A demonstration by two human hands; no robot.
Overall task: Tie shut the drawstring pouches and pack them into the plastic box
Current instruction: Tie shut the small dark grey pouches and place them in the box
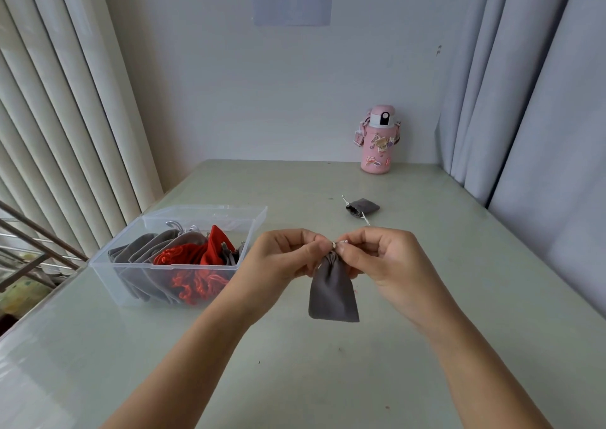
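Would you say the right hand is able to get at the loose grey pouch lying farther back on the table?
Probably, once freed: nothing lies between the right hand and the loose grey pouch, but its fingers now pinch the drawstring of the held pouch.

The small grey cloth drawstring pouch (pixel 333 292) looks matt and velvety, with a soft nap. The clear rectangular plastic box (pixel 131 265) is smooth and glossy (see-through enough to show the red cloth pouches (pixel 193 258) inside, which are matt too). The pale green table top (pixel 442 297) is smooth with a soft sheen. The pink stickered bottle (pixel 376 156) shines lightly, and the white paper sheet (pixel 292 5) is matt.
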